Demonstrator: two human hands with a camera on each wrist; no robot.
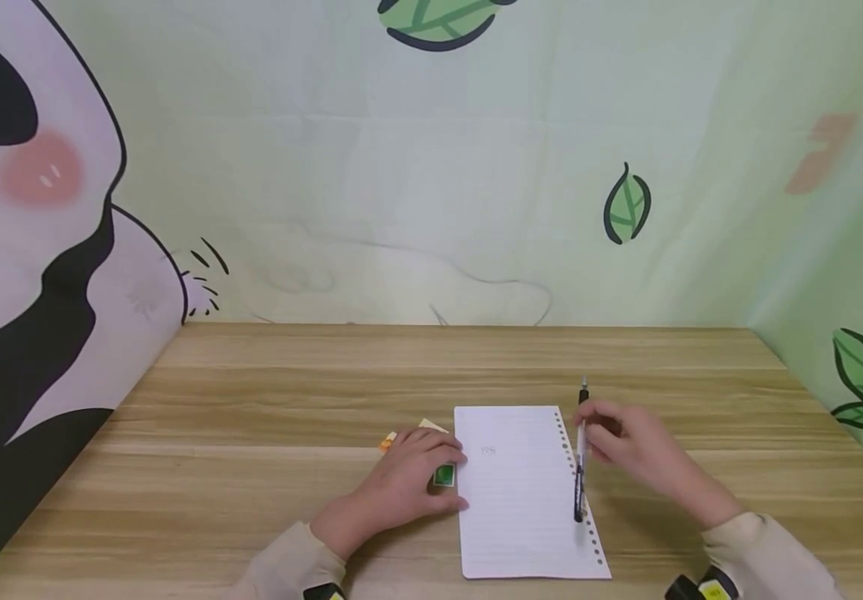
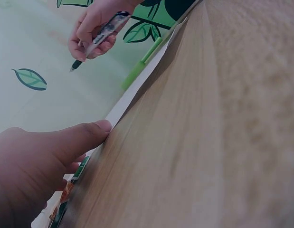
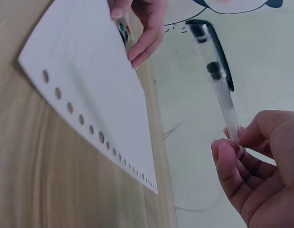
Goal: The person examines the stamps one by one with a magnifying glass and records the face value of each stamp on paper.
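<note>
Head view: right hand (image 1: 630,439) pinches the pen (image 1: 580,468); left hand (image 1: 400,482), fingers relaxed, should press the paper (image 1: 517,512) steady.

We've got a big cartoon panda (image 1: 64,275) over on the left, a green leaf (image 1: 627,205) on the pale backdrop (image 1: 311,167), and below, we see a streaky wooden table (image 1: 251,383).

Paper (image 1: 510,517): white, faint ruled lines, row of round holes down right edge. Pen (image 3: 223,97): clear barrel, black grip and clip. Printed pieces (image 1: 444,476), left of paper: green, orange, cream. Counter (image 1: 251,392): brown wood grain. Sleeves (image 1: 291,560): beige. Far backdrop (image 1: 266,167): pale green; leaves (image 1: 627,207) green, black-outlined; panda (image 1: 135,275), left: black, white, pink-cheeked.
</note>
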